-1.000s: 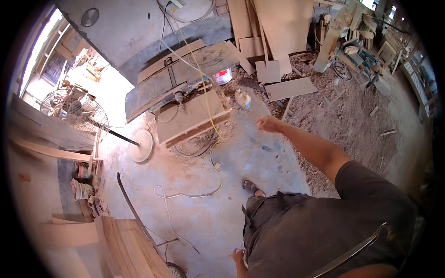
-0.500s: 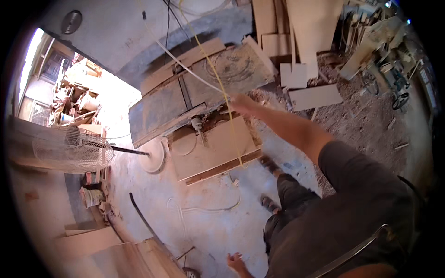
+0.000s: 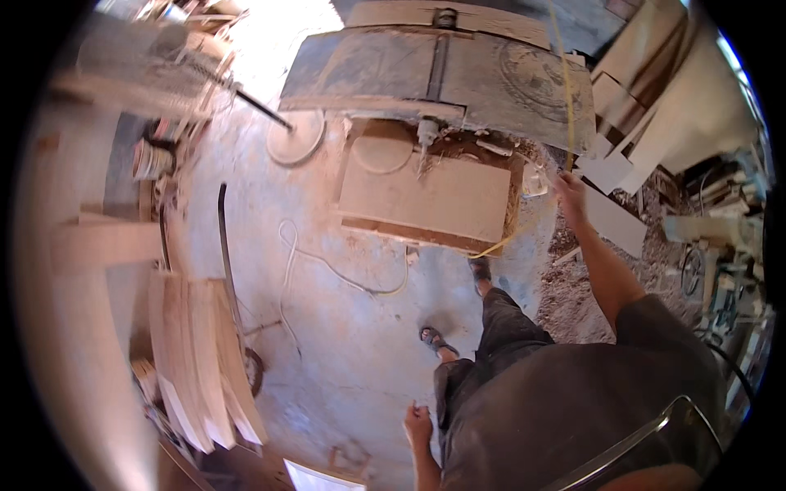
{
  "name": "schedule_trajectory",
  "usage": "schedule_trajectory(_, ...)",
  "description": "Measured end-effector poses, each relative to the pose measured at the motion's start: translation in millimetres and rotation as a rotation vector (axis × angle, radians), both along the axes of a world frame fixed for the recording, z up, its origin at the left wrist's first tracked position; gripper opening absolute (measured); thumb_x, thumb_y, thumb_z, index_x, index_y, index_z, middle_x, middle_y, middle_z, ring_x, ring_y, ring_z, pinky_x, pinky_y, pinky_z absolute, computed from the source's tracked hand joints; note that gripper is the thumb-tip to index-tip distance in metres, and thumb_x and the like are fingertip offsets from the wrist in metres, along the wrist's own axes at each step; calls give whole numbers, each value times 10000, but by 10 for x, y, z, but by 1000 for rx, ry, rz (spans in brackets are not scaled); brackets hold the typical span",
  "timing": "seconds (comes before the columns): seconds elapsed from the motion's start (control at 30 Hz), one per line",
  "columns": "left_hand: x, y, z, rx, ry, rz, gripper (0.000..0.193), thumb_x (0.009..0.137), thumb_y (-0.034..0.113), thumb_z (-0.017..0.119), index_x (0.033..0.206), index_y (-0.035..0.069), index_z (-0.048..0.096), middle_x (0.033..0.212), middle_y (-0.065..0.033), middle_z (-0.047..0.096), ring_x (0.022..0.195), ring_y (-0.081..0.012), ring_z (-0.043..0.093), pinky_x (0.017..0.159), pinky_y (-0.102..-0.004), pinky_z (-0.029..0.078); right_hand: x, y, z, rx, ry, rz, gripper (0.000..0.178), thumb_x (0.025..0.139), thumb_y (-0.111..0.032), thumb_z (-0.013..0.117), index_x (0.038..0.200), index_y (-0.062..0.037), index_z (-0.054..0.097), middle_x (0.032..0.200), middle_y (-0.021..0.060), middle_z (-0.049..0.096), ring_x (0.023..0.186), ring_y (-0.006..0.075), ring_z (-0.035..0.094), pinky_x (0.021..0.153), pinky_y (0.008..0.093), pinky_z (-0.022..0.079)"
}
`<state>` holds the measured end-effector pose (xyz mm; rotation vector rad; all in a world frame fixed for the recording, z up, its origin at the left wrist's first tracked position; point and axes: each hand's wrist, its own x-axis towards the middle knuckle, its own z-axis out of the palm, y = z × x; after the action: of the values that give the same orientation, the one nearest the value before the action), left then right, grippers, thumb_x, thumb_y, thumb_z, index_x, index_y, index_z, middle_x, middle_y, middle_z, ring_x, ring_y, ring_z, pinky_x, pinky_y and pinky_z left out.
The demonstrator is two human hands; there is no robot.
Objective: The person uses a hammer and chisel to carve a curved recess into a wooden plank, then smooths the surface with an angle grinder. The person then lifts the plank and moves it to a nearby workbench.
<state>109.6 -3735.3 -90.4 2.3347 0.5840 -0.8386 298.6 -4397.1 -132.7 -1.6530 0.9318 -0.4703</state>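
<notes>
My right hand is closed round a yellow cord, at the right end of a dusty grey woodworking machine. From the hand the cord runs up past the machine's top and also down toward the floor. Low in front of my legs hangs my left hand, its fingers loosely bent and apart, with nothing seen in it. In front of the machine a wide flat board lies on a low wooden box, beside a metal chuck.
A fan's round base stands left of the machine. A pale cable snakes over the floor. Curved wooden pieces stand at lower left, near a black bar. Sawdust and leaning panels lie at right.
My view has turned and moved, so the machine sits higher and further right. My right arm has drawn in from over the machine to its right end. The white line near that hand is out of sight.
</notes>
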Motion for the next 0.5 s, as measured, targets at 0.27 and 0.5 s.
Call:
schedule_trajectory(0.27,593,380,-336,-185,-354,-213,397,934,223,576,1241,-15,659,824,-245,689,779,-404,702,696,-462,540,-1717,1140,470,344,95,68,245,976,-249,592,819,-62,606,743,49,630,586,146,613,556,280,473)
schedule_trajectory(0.5,980,26,52,-562,-567,-552,554,856,103,633,1384,-30,537,1324,-253,598,1281,-415,537,1102,-450,417,-1798,3526,1505,629,37,596,276,962,-227,608,861,29,640,800,170,716,725,258,712,750,368,565)
